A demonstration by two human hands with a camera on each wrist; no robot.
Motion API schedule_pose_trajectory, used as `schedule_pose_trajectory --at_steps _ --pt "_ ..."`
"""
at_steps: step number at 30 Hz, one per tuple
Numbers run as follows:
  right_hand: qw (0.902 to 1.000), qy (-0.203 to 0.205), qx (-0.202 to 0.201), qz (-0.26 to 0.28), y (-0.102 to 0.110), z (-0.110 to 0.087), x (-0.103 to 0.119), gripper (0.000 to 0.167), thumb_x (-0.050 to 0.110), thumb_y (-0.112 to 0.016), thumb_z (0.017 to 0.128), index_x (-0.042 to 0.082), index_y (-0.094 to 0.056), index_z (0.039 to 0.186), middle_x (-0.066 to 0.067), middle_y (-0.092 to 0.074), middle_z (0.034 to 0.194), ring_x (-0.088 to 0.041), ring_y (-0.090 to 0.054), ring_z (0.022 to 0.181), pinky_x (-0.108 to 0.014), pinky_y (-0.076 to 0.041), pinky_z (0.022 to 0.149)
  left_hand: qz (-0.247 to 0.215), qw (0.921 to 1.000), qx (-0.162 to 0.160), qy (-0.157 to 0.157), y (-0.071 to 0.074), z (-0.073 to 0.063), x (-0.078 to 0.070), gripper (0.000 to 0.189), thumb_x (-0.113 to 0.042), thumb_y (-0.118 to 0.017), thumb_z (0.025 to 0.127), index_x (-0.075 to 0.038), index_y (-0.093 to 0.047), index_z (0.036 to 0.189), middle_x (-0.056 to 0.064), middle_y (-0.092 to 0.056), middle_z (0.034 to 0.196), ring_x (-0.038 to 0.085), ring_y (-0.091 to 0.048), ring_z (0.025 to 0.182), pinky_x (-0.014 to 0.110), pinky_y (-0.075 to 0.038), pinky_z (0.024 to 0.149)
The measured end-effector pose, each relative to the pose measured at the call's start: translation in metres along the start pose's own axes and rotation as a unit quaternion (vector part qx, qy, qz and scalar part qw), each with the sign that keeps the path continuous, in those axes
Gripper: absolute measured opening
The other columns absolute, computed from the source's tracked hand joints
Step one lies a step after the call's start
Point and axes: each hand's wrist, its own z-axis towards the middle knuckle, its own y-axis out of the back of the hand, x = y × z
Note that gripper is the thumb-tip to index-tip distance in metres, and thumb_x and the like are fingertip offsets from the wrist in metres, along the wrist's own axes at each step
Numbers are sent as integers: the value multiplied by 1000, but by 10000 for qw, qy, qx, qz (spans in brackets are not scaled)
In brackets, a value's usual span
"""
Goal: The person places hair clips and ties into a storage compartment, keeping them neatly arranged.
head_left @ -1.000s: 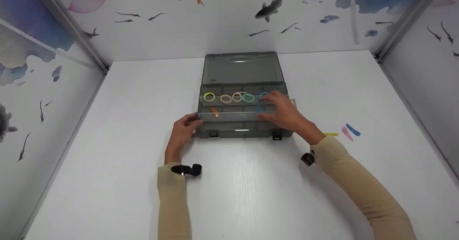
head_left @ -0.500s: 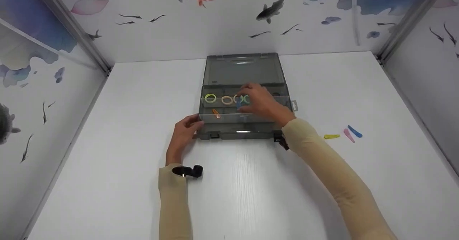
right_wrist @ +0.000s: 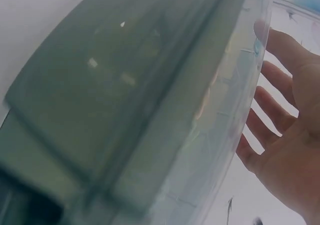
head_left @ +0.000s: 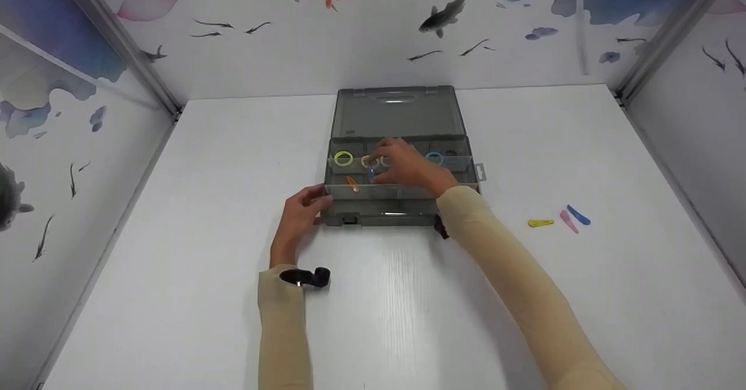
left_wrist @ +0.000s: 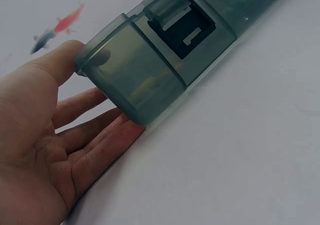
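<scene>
A grey see-through compartment box [head_left: 373,206] stands with its lid [head_left: 399,113] folded back. My left hand [head_left: 300,212] holds its front left corner; in the left wrist view the thumb lies on the upper rim and the fingers touch the lower end. Over the middle compartments, my right hand [head_left: 405,162] pinches a small blue hair clip [head_left: 370,172], partly covered by the fingers. In the compartments are an orange hair clip [head_left: 352,183], a yellow hair tie [head_left: 344,158] and a blue hair tie [head_left: 435,158]. Pale hair ties are partly hidden behind my right hand.
A yellow hair clip [head_left: 541,223], a pink hair clip [head_left: 569,221] and a blue hair clip [head_left: 579,215] lie on the white table [head_left: 192,215] right of the box. Walls printed with fish enclose the table's back and sides.
My right hand has moved left over the box with the blue hair clip, from the right-hand compartments to the middle left. The blue hair tie shows again. My left hand stays at the corner.
</scene>
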Motion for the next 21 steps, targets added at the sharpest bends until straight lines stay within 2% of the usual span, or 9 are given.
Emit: schedule_pose_trajectory --at_steps 3,6,11,21 --pt "10000 -20 80 -54 -3 4 4 46 27 -77 89 14 -66 132 -9 -50 145 -32 -41 138 -59 -25 120 -15 10000 -3 5 0 0 1 50 -31 -68 96 -15 -56 142 9 -59 142 25 -58 127 39 -53 97" --pt "9993 -19 145 -331 -6 10 6 44 25 -76 90 13 -67 131 -8 -51 146 -32 -42 138 -59 -27 119 -13 10000 -31 -1 0 0 1 50 -31 -68 96 -15 -56 142 9 -59 142 25 -58 126 39 -53 96" --pt "9975 -182 247 -632 -12 16 9 39 21 -75 91 15 -69 129 -6 -48 152 -33 -39 142 -63 -22 121 20 10000 -43 1 0 0 1 48 -30 -67 96 -15 -57 141 9 -60 140 24 -59 124 37 -54 93" --pt "9964 -385 203 -726 -17 20 11 36 20 -74 92 17 -70 127 -4 -51 150 -32 -40 142 -65 -20 120 -53 10000 -37 42 0 1 0 48 -30 -67 96 -15 -57 140 8 -60 139 24 -59 123 39 -54 95"
